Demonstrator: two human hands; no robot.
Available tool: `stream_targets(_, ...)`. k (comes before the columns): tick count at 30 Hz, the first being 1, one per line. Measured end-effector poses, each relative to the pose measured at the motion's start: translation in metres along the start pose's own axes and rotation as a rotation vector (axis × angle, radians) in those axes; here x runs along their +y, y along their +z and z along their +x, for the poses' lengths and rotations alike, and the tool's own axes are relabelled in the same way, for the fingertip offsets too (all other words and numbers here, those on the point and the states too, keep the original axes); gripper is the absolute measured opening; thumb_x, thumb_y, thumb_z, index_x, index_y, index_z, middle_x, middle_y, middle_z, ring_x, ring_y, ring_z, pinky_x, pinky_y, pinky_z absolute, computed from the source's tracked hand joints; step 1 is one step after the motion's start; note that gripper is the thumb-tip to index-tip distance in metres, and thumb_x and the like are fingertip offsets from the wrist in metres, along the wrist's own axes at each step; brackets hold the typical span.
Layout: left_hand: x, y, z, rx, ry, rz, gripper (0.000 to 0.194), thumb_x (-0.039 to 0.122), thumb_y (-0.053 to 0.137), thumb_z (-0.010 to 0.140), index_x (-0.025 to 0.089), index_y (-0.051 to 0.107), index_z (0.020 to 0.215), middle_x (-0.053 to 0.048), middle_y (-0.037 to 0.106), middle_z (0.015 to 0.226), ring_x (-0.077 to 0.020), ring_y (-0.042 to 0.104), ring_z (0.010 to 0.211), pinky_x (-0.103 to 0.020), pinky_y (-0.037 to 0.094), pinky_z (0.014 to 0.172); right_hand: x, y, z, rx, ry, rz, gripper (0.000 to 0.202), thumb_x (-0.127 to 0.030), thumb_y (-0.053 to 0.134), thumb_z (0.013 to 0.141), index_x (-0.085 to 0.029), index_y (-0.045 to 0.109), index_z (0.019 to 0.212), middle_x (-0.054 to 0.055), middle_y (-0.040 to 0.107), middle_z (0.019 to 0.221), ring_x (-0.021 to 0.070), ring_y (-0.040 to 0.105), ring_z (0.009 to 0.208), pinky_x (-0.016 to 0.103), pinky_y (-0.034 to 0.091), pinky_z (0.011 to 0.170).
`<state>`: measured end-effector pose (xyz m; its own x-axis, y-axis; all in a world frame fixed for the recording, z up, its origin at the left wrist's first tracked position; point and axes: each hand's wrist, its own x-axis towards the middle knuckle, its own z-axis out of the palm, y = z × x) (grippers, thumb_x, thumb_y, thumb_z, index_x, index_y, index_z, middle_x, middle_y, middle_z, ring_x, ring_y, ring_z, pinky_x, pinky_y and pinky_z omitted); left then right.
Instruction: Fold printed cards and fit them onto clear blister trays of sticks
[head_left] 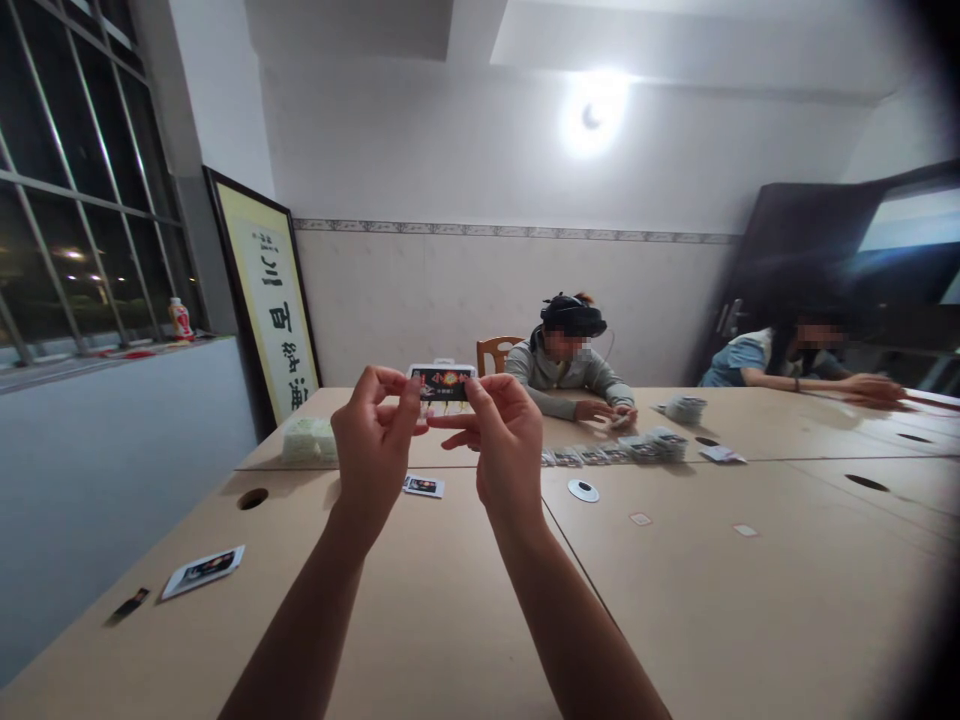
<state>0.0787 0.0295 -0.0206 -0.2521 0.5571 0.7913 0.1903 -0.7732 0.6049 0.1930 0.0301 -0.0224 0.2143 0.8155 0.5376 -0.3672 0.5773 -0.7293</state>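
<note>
A small clear package with a black printed card (pixel 444 386) is held up above the table, facing me. My left hand (pixel 377 440) pinches its left edge between thumb and fingers. On the right edge, my right hand (pixel 504 435) grips it the same way, with some fingers stretched behind and below. Yellowish pieces show in the package's lower part, too small to make out. Below the hands, a white packet with a dark label (pixel 424 487) lies on the table.
On the table (pixel 315 600) are a larger packet (pixel 202 571), a dark card (pixel 133 602), stacked packages (pixel 309 440), a row of packages (pixel 652 446) and a white disc (pixel 583 490). Two people sit across, one handling a small item.
</note>
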Motion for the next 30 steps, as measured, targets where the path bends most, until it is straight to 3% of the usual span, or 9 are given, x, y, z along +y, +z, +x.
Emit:
stream_targets(9,-0.0007,0.0012,0.0021,0.013,-0.074,-0.052,0.031,0.042,0.07,0.087,0.02,0.052,0.076,0.005,0.059,0.069,-0.0103,0.066,0.052,-0.02,0.06,0.046,0.0009,0.0017,-0.0011,-0.009,-0.023,-0.011,0.035,-0.048,0.071,0.079,-0.022,0.048,0.082,0.001,0.068,0.086,0.0148,0.073,0.051,0.019,0.052,0.037)
stream_targets(17,0.0016,0.0015,0.002,0.01,-0.098,-0.043,0.03,0.043,0.069,0.087,0.021,0.05,0.079,0.002,0.068,0.074,-0.0126,0.07,0.053,-0.018,0.058,0.045,0.0046,0.0007,0.0002,0.004,-0.041,-0.074,0.034,-0.049,0.068,0.081,-0.022,0.047,0.083,0.001,0.067,0.087,0.0131,0.071,0.048,0.019,0.049,0.034)
stream_targets(30,0.0042,-0.0006,0.0007,-0.016,-0.091,-0.066,0.031,0.043,0.07,0.087,0.021,0.05,0.079,0.003,0.066,0.071,-0.0142,0.071,0.054,-0.021,0.061,0.047,0.005,0.0014,-0.0002,0.011,-0.059,-0.047,0.035,-0.049,0.069,0.082,-0.022,0.047,0.082,-0.001,0.065,0.084,0.0121,0.07,0.046,0.018,0.048,0.034)
